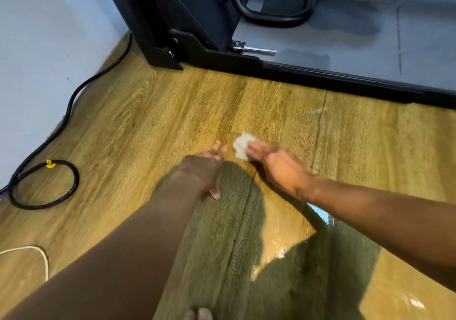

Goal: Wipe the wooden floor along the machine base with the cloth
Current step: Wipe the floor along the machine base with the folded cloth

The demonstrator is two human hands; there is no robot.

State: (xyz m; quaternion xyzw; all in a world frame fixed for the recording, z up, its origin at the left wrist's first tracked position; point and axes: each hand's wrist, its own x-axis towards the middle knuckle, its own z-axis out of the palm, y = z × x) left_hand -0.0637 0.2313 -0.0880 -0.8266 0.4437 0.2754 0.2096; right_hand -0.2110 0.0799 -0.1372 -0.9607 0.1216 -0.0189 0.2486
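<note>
Right hand (274, 161) presses the small cloth (241, 145) onto the wooden floor (153, 112), fingers laid flat. Left hand (209, 165) braces beside it, fingers spread. The cloth lies well short of the machine base (320, 76). A pale smear (318, 110) near the base suggests most wiping is left.

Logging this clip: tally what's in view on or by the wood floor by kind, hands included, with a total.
Cloths: 1, the small pale crumpled cloth
Cables: 2, the black coiled cable with a yellow tag and the thin white cord
Hands: 2, the left hand and the right hand
Machines: 1, the black machine base
Total: 6
</note>
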